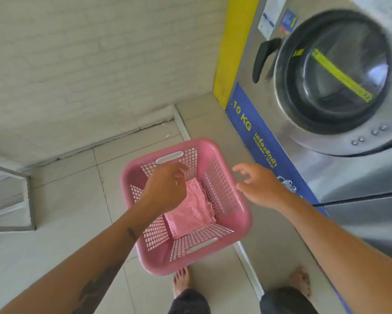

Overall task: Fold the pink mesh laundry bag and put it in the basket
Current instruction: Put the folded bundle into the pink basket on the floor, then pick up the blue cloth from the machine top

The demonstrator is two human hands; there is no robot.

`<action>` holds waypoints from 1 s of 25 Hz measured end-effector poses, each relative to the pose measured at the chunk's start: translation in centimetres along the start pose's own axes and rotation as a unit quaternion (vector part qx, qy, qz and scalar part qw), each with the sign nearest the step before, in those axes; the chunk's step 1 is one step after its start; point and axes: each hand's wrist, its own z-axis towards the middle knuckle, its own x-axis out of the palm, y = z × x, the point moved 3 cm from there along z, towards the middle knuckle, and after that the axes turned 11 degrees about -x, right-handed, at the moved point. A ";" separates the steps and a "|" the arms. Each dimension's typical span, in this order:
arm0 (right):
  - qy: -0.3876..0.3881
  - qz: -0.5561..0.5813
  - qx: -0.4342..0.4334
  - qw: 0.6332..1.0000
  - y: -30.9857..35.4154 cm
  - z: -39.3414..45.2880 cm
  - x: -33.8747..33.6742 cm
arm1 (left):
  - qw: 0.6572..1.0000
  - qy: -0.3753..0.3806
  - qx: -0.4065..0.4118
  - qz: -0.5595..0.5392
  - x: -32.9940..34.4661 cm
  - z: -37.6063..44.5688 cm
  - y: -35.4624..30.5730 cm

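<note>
Lying folded on the floor of the pink basket (242, 223), the mesh laundry bag (191, 214) looks placed; left hand (165, 189) and right hand (258, 184), both open and empty above it, should lift clear without snagging.

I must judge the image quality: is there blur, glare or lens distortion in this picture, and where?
Head view: the washing machine door at upper right is smeared by motion blur and its glass shows pale glare. Head view: wide-angle distortion bends the wall and floor lines. Head view: light is soft and even; the basket, the folded mesh bag, the left hand and the right hand look fairly sharp.
</note>
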 end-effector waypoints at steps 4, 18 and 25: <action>-0.073 0.005 -0.024 0.997 5.1 -7.5 -9.5 | 0.992 0.029 0.118 -0.026 -5.0 -4.1 -9.7; -0.438 -0.130 -0.007 0.890 15.2 -41.7 -35.7 | 0.850 0.125 0.506 -0.077 -12.2 -20.5 -45.8; -0.515 -0.188 0.059 0.834 14.4 -54.1 -39.8 | 0.756 0.162 0.631 -0.068 -8.5 -30.8 -56.0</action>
